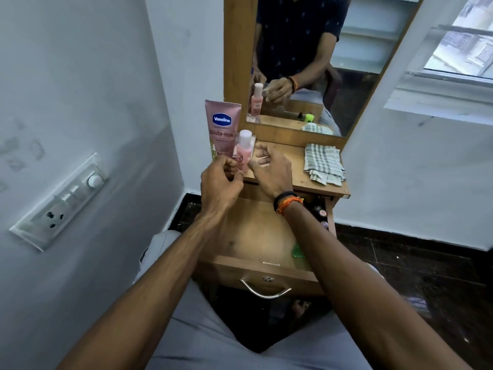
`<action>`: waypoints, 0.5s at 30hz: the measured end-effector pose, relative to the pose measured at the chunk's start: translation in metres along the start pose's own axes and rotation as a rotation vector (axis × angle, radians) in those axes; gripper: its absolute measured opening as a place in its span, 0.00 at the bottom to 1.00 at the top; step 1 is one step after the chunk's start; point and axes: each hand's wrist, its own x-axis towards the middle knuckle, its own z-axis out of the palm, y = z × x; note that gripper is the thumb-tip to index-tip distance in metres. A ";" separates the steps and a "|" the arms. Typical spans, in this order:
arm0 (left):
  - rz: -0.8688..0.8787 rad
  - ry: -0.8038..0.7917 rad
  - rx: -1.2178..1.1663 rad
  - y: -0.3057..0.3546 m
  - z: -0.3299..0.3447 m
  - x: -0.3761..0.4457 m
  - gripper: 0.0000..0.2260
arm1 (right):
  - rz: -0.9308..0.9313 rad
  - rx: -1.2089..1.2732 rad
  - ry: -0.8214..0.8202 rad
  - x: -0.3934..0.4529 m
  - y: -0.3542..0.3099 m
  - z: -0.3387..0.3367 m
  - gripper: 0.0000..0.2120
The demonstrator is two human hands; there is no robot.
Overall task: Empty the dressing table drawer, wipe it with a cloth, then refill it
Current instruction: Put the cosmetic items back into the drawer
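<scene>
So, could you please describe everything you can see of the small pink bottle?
The small pink bottle is see-through plastic by its look, filled with pink liquid, with a white cap and a printed label. It stands upright at the dressing table's left front, before the Vaseline tube. The left hand pinches its base.

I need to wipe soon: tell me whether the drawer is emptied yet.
Not yet. The drawer is pulled open, and a green item plus small containers at its right side are in it.

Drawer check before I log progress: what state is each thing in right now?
Drawer: pulled open, small items along its right side.
Pink bottle: upright, capped, pinched by left hand.
Right hand: open, beside bottle.
Vaseline tube: standing on tabletop.
Cloth: folded, untouched.
</scene>
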 end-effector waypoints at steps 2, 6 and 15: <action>0.008 0.015 0.003 -0.002 -0.003 0.003 0.07 | 0.001 -0.004 0.026 0.007 -0.005 0.008 0.20; -0.002 0.040 -0.004 -0.006 -0.006 0.010 0.07 | -0.001 -0.030 0.013 0.016 -0.008 0.016 0.23; -0.019 0.017 -0.027 -0.012 -0.005 0.013 0.07 | -0.049 -0.125 0.016 0.029 -0.011 0.022 0.19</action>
